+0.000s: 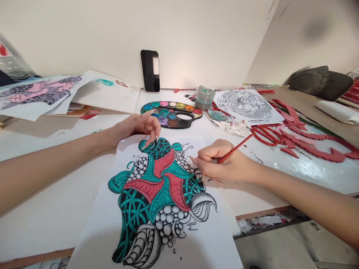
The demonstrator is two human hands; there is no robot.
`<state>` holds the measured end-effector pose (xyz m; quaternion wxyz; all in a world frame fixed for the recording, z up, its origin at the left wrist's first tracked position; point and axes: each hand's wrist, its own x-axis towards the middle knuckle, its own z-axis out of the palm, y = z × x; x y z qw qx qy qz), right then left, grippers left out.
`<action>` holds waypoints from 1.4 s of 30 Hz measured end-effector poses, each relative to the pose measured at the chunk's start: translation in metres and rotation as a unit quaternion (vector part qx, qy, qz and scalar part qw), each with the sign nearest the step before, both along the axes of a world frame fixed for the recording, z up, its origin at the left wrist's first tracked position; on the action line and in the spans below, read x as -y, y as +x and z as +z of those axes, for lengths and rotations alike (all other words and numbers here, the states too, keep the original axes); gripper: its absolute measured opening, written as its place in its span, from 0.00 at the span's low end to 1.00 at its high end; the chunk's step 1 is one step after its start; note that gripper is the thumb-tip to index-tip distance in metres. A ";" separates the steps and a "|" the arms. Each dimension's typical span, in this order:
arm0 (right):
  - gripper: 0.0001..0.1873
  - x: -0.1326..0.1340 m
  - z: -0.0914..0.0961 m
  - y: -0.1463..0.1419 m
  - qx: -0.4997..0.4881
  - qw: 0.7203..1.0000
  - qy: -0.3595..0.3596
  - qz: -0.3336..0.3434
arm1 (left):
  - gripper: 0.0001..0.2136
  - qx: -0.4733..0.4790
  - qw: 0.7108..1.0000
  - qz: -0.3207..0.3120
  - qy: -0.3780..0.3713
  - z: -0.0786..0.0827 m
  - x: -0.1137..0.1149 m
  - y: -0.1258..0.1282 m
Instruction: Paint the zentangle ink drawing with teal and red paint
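My right hand (221, 160) pinches a thin red paintbrush (235, 148) above the right side of a black, teal and red patterned drawing (157, 190). Its tip is hidden behind my fingers. The drawing is on a white paper sheet (213, 239). My left hand (137, 129) rests at the sheet's top edge, holding nothing, with long-nailed fingertips on the drawing's upper teal part. Nearest my hands, beyond the sheet, lies a black palette (171, 114) with several paint colours.
A white table (56, 231) carries a glass jar (204, 98), a black-and-white line drawing (244, 106), red scissors (266, 135), red paper cutouts (314, 144) and stacked painted sheets (42, 93). A phone (150, 71) leans against the wall behind.
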<state>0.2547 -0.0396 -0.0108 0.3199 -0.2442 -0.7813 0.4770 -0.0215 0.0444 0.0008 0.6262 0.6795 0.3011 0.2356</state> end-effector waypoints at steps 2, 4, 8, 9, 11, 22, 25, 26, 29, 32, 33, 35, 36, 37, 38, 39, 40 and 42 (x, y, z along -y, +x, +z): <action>0.27 0.001 0.001 0.000 0.002 1.000 -0.002 0.002 | 0.29 0.000 1.000 -0.002 0.001 0.000 0.000 0.000; 0.26 0.002 0.002 0.000 0.000 1.000 -0.001 -0.006 | 0.29 0.000 1.000 -0.002 0.008 0.000 0.000 0.000; 0.27 0.001 0.003 0.000 0.001 1.000 0.017 0.006 | 0.29 -0.002 1.000 -0.007 0.017 -0.001 -0.001 0.000; 0.27 0.001 0.003 0.000 -0.001 1.000 0.021 0.008 | 0.29 -0.003 1.000 -0.008 0.020 -0.001 -0.002 0.000; 0.27 0.000 0.003 0.000 -0.009 1.000 0.023 0.003 | 0.28 -0.003 1.000 -0.009 0.019 -0.001 -0.002 0.000; 0.28 -0.001 -0.001 0.002 -0.018 0.999 -0.028 0.016 | 0.28 0.002 1.000 -0.015 0.015 0.000 -0.001 0.002; 0.29 0.000 0.004 0.000 0.007 1.000 -0.021 0.012 | 0.28 0.001 1.000 -0.010 0.016 0.001 -0.001 0.002; 0.28 0.000 0.005 0.000 0.011 1.000 -0.017 0.012 | 0.29 0.000 1.000 -0.010 0.015 0.002 -0.001 0.003; 0.27 0.001 0.006 -0.001 0.002 1.000 -0.012 0.009 | 0.28 0.002 1.000 -0.012 0.008 0.001 -0.001 0.002; 0.27 0.001 0.005 -0.001 -0.001 1.000 -0.023 0.007 | 0.27 0.005 1.000 -0.013 0.002 -0.001 -0.002 0.000; 0.27 0.001 0.005 0.000 0.004 1.000 -0.025 0.008 | 0.27 0.004 1.000 -0.013 0.001 -0.001 -0.003 0.000; 0.26 0.001 0.005 0.001 0.016 1.000 -0.022 0.011 | 0.27 0.001 1.000 -0.015 0.004 -0.001 -0.003 -0.001; 0.26 0.001 0.005 0.001 0.019 1.000 -0.019 0.010 | 0.28 0.001 1.000 -0.014 0.007 -0.001 -0.003 0.000; 0.26 0.001 0.005 0.001 0.017 1.000 -0.018 0.009 | 0.28 0.001 1.000 -0.013 0.010 -0.001 -0.003 0.000; 0.26 0.001 0.005 0.002 0.012 1.000 -0.018 0.009 | 0.29 0.000 1.000 -0.013 0.014 -0.001 -0.003 0.000; 0.26 0.001 0.005 0.002 0.008 1.000 -0.021 0.009 | 0.29 -0.001 1.000 -0.011 0.018 0.000 -0.002 0.001; 0.26 0.001 0.005 0.002 0.004 1.000 -0.023 0.011 | 0.29 -0.003 1.000 -0.008 0.019 0.000 -0.002 0.001; 0.26 0.001 0.005 0.001 0.004 1.000 -0.020 0.017 | 0.29 -0.009 1.000 -0.001 0.015 0.000 -0.002 0.001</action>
